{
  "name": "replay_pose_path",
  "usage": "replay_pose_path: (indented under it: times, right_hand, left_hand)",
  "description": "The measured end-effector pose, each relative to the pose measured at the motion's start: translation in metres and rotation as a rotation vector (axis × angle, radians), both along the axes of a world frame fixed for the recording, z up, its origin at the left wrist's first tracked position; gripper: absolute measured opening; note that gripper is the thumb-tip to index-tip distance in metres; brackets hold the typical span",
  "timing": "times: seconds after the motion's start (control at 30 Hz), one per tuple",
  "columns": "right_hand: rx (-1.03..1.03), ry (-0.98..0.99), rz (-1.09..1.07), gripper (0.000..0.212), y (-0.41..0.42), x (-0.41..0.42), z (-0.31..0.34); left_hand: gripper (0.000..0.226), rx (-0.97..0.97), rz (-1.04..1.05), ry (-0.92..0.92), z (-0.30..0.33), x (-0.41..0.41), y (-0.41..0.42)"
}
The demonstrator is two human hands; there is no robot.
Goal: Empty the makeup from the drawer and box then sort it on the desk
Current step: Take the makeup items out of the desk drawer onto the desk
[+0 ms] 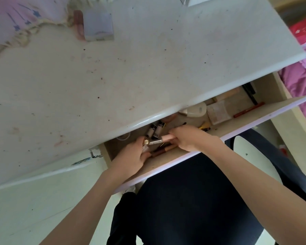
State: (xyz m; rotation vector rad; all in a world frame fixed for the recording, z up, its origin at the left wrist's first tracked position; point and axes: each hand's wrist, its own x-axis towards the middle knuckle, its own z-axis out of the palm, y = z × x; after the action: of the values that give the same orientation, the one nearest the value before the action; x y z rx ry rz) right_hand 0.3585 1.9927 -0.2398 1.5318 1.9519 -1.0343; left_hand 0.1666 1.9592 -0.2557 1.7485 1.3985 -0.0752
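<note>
Inside the open drawer (265,110), the right hand (189,137) grips a pink tube (167,137) and the left hand (132,156) holds a gold-capped item (146,142); emptying is underway, and next both should be lifted onto the bench (113,76)

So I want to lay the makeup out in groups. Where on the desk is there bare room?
The desk is bare across its middle and front, from the lace-edged cloth and small white box at the back down to the front edge. The drawer is crowded around both hands, the left hand and right hand, among tubes and batteries.
</note>
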Motion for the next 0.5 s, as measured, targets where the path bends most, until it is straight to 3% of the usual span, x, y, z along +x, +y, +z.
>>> replay_pose_path:
  times: [0.17,0.3,0.4,0.47,0.5]
  right_hand:
    - [-0.065,0.103,-0.099,0.007,-0.016,0.011,0.049]
    - [-0.092,0.222,-0.233,0.017,-0.022,0.018,0.085]
    - [0.006,0.362,-0.379,0.019,-0.007,0.005,0.098]
    - [0.087,0.44,-0.511,0.018,0.009,-0.013,0.099]
    - [0.115,0.458,-0.57,0.016,0.02,-0.023,0.097]
  left_hand:
    - [0.028,-0.105,0.127,-0.129,0.041,-0.008,-0.002]
    - [0.027,-0.213,0.336,-0.375,0.075,-0.018,0.004]
    - [0.017,-0.163,0.55,-0.477,0.091,-0.029,0.022]
    - [0.004,-0.077,0.632,-0.459,0.096,-0.038,0.042]
    - [0.008,-0.032,0.664,-0.436,0.096,-0.043,0.053]
